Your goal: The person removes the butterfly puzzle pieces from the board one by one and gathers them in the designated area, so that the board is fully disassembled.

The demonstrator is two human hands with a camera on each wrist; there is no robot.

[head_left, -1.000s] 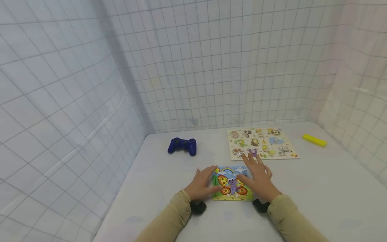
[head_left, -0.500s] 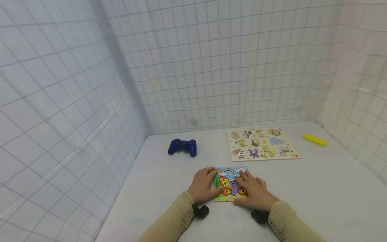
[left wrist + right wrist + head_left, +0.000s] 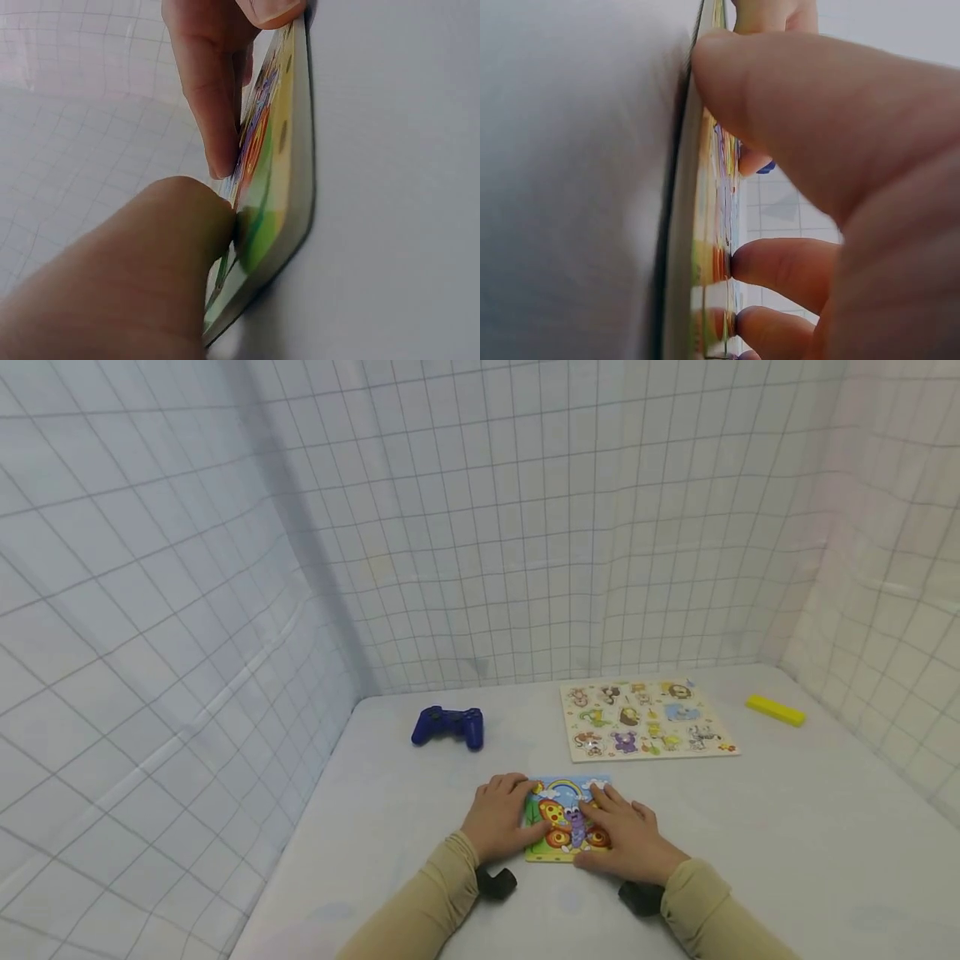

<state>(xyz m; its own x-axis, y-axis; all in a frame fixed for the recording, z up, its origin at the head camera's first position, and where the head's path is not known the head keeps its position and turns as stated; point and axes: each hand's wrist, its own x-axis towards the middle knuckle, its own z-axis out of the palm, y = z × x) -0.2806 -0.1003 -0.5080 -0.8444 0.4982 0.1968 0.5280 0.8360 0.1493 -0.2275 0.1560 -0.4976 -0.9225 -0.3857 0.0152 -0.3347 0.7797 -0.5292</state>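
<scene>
A small butterfly jigsaw puzzle [image 3: 573, 828] lies flat on the white table, its picture showing a rainbow and a purple-bodied butterfly. My left hand [image 3: 497, 822] rests along its left side; in the left wrist view the thumb touches the top of the green corner [image 3: 259, 232]. Over the right part lies my right hand [image 3: 628, 842], its outstretched fingers on the picture. Seen from the right wrist, fingertips [image 3: 754, 259] touch the puzzle's face and the thumb is at the near edge. The puzzle's right side is hidden under that hand.
Behind the hands stand a dark blue game controller [image 3: 447, 727] on the left and a larger animal peg puzzle board [image 3: 637, 752] on the right. A yellow bar [image 3: 776, 710] lies at far right. Grid-patterned cloth walls [image 3: 495, 568] enclose the table [image 3: 405, 810].
My right hand has come down and toward me, from hovering over the puzzle to resting on its right side. The left hand has stayed nearly in place at the left side.
</scene>
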